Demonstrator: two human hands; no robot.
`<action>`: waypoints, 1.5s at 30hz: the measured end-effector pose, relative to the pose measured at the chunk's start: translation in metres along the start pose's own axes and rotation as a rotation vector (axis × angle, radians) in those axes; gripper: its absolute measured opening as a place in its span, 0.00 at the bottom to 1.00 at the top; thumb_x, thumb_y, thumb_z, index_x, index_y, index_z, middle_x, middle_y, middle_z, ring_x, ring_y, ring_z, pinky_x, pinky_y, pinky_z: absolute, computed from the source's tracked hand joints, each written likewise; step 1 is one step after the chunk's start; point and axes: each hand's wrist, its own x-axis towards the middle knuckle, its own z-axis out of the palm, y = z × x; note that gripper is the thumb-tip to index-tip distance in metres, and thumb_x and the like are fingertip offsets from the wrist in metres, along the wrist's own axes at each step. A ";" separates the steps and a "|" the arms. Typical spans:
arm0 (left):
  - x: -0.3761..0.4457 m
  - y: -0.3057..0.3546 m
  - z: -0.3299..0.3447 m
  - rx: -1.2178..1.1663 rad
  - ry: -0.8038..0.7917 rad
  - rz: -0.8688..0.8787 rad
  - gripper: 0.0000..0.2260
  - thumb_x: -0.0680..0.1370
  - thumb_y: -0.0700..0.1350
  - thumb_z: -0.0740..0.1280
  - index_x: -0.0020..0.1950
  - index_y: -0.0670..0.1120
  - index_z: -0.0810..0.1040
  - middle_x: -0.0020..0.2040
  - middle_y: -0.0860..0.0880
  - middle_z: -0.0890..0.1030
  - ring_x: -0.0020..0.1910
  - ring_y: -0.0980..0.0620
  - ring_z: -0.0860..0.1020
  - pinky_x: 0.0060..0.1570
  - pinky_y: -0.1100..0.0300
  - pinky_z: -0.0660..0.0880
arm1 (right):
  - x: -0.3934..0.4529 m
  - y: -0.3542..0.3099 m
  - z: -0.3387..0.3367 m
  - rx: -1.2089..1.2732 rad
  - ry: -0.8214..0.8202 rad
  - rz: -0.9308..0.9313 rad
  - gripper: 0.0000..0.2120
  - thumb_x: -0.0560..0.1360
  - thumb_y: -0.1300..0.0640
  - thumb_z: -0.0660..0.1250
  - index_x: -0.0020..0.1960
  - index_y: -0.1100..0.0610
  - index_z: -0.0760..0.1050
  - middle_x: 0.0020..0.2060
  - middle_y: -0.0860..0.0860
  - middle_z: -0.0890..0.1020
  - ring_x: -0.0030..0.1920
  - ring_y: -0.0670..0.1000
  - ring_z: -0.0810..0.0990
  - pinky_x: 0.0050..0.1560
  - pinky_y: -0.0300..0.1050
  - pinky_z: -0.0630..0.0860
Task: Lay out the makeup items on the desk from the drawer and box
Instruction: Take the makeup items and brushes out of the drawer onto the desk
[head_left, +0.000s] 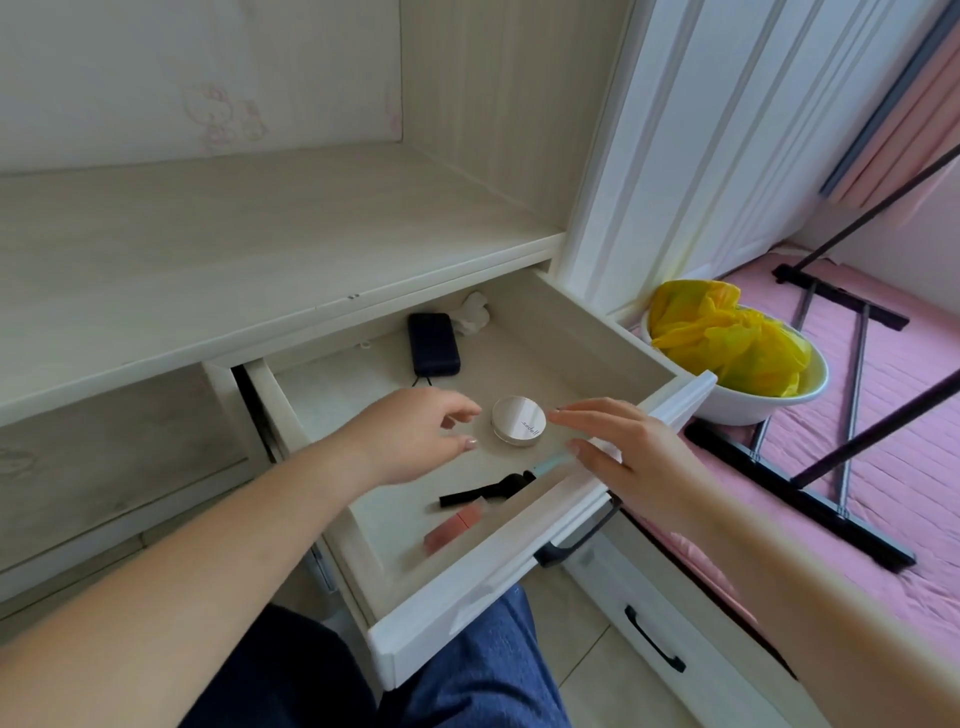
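1. The drawer (613, 353) stands pulled out below the desk (234, 249).
2. A round compact (518, 420) lies on the drawer floor, between both hands.
3. The left hand (415, 434) hovers just beside it, fingers spread, holding nothing.
4. The right hand (631, 457) is likewise spread and empty.
5. A pink lipstick (453, 527) and black brush (485, 491) lie near the drawer front.

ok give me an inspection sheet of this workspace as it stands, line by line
surface: desk top bare, nothing laid out yet
job's things: open drawer holds round silver compact, pink tube, black brush-like items
clutter: dark pouch, crumpled white scrap at drawer back
grippers: left hand and right hand open, flanking the compact, not touching
cables: nothing seen
surroundings: white bowl with yellow bag, pink mat, black rack
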 end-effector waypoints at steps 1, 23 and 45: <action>0.012 -0.001 0.001 0.041 -0.006 0.007 0.19 0.77 0.51 0.65 0.68 0.52 0.71 0.66 0.55 0.75 0.63 0.57 0.74 0.63 0.58 0.70 | 0.008 0.000 -0.002 -0.004 -0.029 0.011 0.15 0.77 0.57 0.64 0.63 0.50 0.75 0.58 0.41 0.76 0.60 0.47 0.75 0.59 0.38 0.70; 0.151 -0.034 0.066 0.275 -0.288 0.136 0.21 0.75 0.49 0.65 0.67 0.45 0.71 0.73 0.48 0.65 0.70 0.43 0.66 0.65 0.47 0.68 | 0.122 -0.007 0.095 -0.385 -1.163 -0.281 0.20 0.75 0.49 0.67 0.66 0.50 0.73 0.60 0.47 0.76 0.57 0.50 0.75 0.56 0.43 0.70; 0.154 -0.071 0.058 0.309 -0.174 0.095 0.20 0.68 0.56 0.72 0.49 0.43 0.73 0.51 0.46 0.75 0.53 0.45 0.74 0.48 0.55 0.72 | 0.122 -0.010 0.105 -0.619 -1.104 -0.388 0.13 0.74 0.50 0.62 0.44 0.59 0.78 0.41 0.52 0.81 0.34 0.52 0.76 0.31 0.44 0.72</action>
